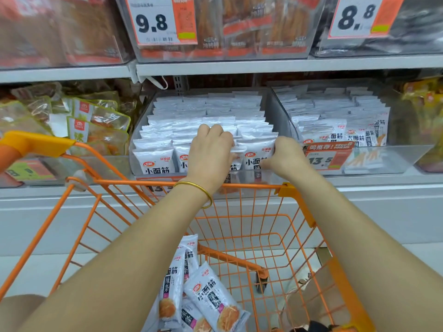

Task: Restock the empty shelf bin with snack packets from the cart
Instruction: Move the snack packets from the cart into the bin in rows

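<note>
1. The left hand curled its grip over white snack packets, printed "小面筋", standing in the clear shelf bin.
2. The right hand pinched the neighbouring packet by its edge.
3. Spare packets lay in the orange cart.
4. One price tag above read "9.8", another tag "8.8".

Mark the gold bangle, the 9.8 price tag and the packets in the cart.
gold bangle [201, 188]: head view, on the band over the wrist.
9.8 price tag [151, 22]: head view, on its white face at the digits.
packets in the cart [215, 305]: head view, on the nearest packet's front.
</note>
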